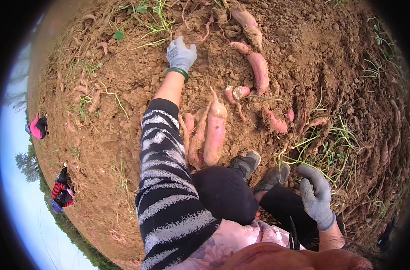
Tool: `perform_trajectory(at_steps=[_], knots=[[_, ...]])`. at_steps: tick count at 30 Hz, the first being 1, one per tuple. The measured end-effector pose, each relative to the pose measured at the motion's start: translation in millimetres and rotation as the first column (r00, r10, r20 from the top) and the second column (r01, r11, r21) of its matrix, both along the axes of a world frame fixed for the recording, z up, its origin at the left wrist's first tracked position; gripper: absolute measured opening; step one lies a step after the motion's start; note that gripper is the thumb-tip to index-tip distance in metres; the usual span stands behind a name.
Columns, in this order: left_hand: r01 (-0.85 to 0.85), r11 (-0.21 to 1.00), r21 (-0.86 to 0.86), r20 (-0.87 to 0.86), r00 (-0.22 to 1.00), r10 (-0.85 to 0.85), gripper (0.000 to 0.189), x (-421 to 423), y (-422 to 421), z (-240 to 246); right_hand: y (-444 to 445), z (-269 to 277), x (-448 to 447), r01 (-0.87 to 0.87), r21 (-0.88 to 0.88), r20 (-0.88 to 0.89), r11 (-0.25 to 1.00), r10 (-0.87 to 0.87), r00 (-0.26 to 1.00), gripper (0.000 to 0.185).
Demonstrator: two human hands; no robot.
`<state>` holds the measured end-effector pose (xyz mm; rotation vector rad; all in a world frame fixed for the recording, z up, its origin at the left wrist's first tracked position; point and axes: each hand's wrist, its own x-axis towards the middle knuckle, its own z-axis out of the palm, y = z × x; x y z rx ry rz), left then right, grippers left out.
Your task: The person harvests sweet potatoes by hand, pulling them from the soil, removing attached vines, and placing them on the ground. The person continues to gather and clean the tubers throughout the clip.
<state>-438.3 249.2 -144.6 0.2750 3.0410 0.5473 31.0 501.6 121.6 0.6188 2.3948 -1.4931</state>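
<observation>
My left hand (181,54), in a grey-white glove with a green bangle at the wrist, reaches down to the soil beside a vine stem (156,43). Its fingertips are partly hidden, so a hold cannot be told. A reddish root (207,29) lies just beyond it. Near my right knee, my gloved right hand (315,199) is empty, its fingers curved and apart from the thumb. Large sweet potatoes (215,133) lie side by side before my left knee. Farther right are a curved sweet potato (259,72), a soil-caked one (248,25) and a cut piece (241,92).
Green vines (336,141) lie tangled beside my right shoe (274,177); my left shoe (246,164) rests close to the large sweet potatoes. More roots (95,100) are scattered over the loose soil at left. Two people, one in pink (38,126) and one in red stripes (60,194), are far off.
</observation>
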Motion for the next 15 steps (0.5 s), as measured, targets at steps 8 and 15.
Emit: perform_trajectory(at_steps=[8,15], knots=[[-0.131,0.979,-0.154,0.518,0.833,0.193,0.127,-52.4,-25.6,-25.5,7.7,-12.7,3.8,0.026,-0.002,0.082,1.000,-0.026,0.996,0.031],[0.015,0.926,-0.377,0.514,0.835,0.196,0.126,-51.0,-10.4,-16.8,16.5,-13.3,5.1,0.106,-0.022,0.164,0.994,-0.101,0.981,0.031]])
